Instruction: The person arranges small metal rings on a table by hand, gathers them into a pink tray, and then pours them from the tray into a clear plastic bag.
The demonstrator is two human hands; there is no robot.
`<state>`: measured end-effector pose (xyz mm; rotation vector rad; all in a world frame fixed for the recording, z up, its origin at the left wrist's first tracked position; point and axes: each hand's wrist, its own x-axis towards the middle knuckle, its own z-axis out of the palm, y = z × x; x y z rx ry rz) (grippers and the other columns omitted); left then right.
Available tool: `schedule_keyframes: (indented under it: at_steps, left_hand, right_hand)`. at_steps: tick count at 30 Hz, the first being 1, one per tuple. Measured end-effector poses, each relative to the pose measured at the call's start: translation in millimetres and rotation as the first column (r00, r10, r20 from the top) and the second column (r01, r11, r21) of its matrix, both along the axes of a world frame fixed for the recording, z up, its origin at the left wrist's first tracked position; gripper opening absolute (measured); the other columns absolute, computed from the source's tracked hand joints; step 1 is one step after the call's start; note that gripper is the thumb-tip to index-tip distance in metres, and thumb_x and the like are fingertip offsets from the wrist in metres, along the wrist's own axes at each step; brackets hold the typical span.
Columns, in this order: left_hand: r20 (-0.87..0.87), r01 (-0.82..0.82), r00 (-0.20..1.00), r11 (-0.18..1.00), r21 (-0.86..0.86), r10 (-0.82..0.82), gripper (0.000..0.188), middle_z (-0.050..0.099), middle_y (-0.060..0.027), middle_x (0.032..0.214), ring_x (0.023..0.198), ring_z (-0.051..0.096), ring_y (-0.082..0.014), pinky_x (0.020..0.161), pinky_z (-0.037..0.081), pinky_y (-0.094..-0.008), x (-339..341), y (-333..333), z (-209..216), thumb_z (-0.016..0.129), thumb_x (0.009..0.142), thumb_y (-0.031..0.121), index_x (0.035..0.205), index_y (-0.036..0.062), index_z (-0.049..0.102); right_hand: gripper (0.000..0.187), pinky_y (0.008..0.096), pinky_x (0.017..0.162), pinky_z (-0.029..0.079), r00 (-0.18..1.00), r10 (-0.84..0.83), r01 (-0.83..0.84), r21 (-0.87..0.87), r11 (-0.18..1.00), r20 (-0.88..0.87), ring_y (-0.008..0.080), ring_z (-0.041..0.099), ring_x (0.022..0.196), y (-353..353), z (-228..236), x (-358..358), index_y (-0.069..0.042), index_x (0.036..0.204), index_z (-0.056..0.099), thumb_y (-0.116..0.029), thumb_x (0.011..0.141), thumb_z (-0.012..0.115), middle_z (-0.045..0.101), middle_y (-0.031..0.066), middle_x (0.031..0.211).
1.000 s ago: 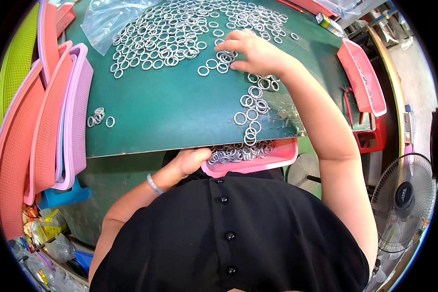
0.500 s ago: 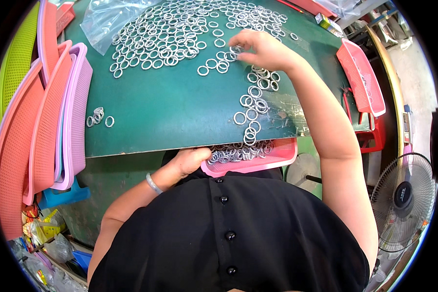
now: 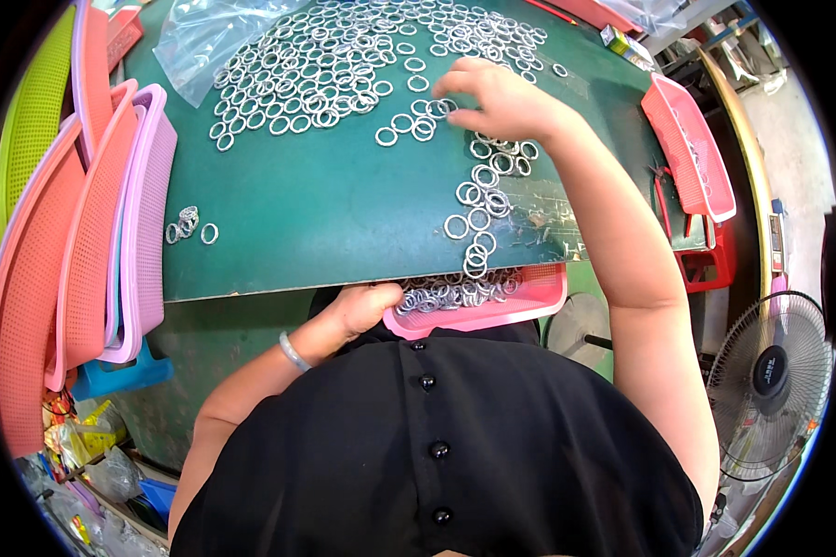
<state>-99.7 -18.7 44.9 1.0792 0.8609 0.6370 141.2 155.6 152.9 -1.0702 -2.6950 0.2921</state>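
Above the table, my right hand (image 3: 503, 100) has its thumb and fingers apart, with nothing visible gripped. Just by its fingertips lies a small cluster of silver metal rings (image 3: 423, 128). More rings (image 3: 486, 174) trail from under that hand down to the table's near edge. My left hand (image 3: 370, 310) holds the left end of a pink plastic basket (image 3: 539, 299), its thumb on the rim and its other fingers mostly hidden. Many rings (image 3: 450, 295) fill the basket, which sits partly beneath the table edge.
A wide spread of rings (image 3: 316, 70) covers the far part of the green table (image 3: 297, 204). Clear plastic film (image 3: 195, 46) lies far left, near stacked coloured baskets (image 3: 139, 223). Several rings (image 3: 188, 223) lie at left. Another pink basket (image 3: 687, 148) and a fan (image 3: 769, 371) stand right.
My right hand's fingers have spread, and the ring seen at its fingertips is no longer between them. The left hand and the basket have stayed put.
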Motion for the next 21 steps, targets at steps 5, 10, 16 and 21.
schedule_keyframes:
  at_steps: [5,10,16,21]
  left_hand:
    - [0.023,-0.015,1.0,1.0,-0.005,0.015,0.034,0.062,-0.0055,0.092,0.084,0.056,-0.0164,0.073,0.046,-0.0296,0.9,-1.2,-3.4,0.05,0.066,-0.006,0.097,-0.0044,0.062]
    - [-0.027,0.008,1.0,1.0,0.003,-0.008,0.035,0.062,-0.0058,0.093,0.084,0.056,-0.0163,0.073,0.046,-0.0297,-1.2,-0.3,-4.4,0.05,0.066,-0.005,0.098,-0.0044,0.062]
    - [-0.025,0.019,0.999,1.0,-0.011,-0.019,0.036,0.061,-0.0057,0.092,0.082,0.055,-0.016,0.071,0.046,-0.0289,0.0,0.7,0.7,0.049,0.066,-0.004,0.1,-0.0045,0.061]
    - [-0.006,0.022,1.0,1.0,0.014,-0.021,0.038,0.06,-0.0048,0.092,0.082,0.055,-0.0154,0.07,0.045,-0.0283,-0.6,0.8,-4.6,0.047,0.065,-0.004,0.101,-0.0047,0.06]
  right_hand:
    - [0.026,0.0372,0.078,0.048,0.995,-0.03,0.042,-0.125,0.991,0.097,0.0287,0.058,0.09,-3.4,5.4,0.5,-0.005,0.097,0.058,-0.01,0.074,0.067,0.058,0.0109,0.093]
    - [0.024,0.0375,0.077,0.048,0.947,-0.063,0.154,-0.271,0.95,0.315,0.0289,0.059,0.088,-7.1,22.3,-1.8,-0.004,0.093,0.057,-0.012,0.073,0.068,0.058,0.0111,0.091]
    - [0.023,0.0387,0.083,0.045,0.999,0.034,-0.034,-0.023,0.999,-0.01,0.0302,0.055,0.095,-15.0,3.3,-12.2,-0.006,0.093,0.059,-0.014,0.074,0.069,0.056,0.0111,0.096]
    - [0.022,0.0394,0.083,0.045,0.994,0.032,-0.023,-0.097,0.995,0.102,0.0303,0.054,0.096,-18.0,3.1,-13.2,-0.007,0.093,0.06,-0.014,0.074,0.068,0.055,0.0099,0.091]
